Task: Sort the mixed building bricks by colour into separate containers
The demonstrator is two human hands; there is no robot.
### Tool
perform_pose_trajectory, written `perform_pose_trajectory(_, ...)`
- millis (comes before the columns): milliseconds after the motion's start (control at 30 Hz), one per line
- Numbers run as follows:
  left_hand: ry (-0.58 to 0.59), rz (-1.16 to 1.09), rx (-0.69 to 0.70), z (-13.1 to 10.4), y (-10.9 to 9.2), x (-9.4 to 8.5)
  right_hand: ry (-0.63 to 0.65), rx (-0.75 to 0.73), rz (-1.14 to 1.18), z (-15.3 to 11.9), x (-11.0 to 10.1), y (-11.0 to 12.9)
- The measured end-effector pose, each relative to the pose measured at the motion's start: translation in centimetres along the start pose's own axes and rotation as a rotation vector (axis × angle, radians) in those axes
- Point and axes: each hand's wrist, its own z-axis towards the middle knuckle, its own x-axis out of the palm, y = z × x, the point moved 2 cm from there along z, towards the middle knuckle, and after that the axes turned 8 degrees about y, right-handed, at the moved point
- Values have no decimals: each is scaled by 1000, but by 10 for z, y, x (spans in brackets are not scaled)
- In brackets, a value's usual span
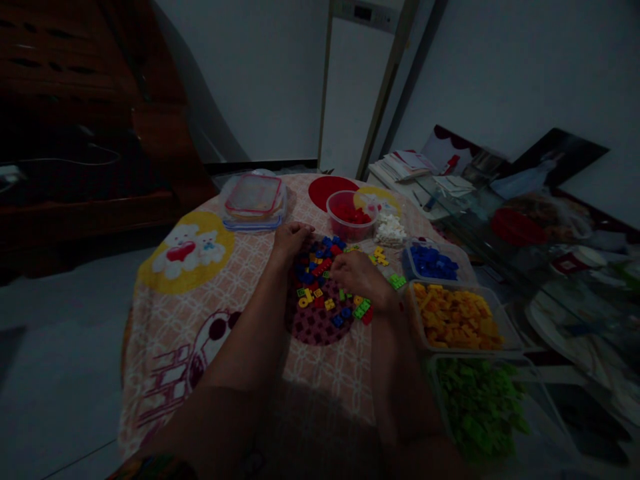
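Observation:
My left hand (291, 241) is at the far left edge of a mixed pile of toy building bricks (320, 267), its fingers pinched together. A small reddish spot shows at its fingertips, too small to name. My right hand (357, 272) hovers over the right side of the pile with curled fingers, close to a red brick (336, 251); what it grips, if anything, is hidden. Loose yellow bricks (305, 302), blue bricks (338, 321) and a green brick (362, 308) lie nearer to me on a dark patch of the tablecloth (320, 367).
To the right stand boxes of blue bricks (433, 261), yellow bricks (457, 317) and green bricks (480, 407). A round tub (351, 230) holds red bricks, beside a white brick heap (390, 230). Stacked lidded containers (254, 203) sit at the back left. A cluttered glass table (540, 267) adjoins the right.

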Motion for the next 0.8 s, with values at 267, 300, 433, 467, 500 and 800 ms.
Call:
perform_pose_trajectory(267,-11,-1,2,-1,-2,-2,235,-209,-58,18,39,31)
perform_pose_trajectory(300,-10,-3,5,-1,-2,-2,204,-198,-87,22,41,27)
perform_pose_trajectory(433,-15,-5,10,-1,-1,-3,-31,-96,-85,31,32,-2)
perform_pose_trajectory(467,-18,-5,9,-1,-1,-3,-66,-79,-49,31,28,-10)
perform_pose_trajectory(500,-17,-5,9,-2,-1,-2,-95,-67,1,30,23,-18)
perform_pose_trajectory(800,-11,0,1,-3,-1,-2,-302,97,328,8,-10,-46)
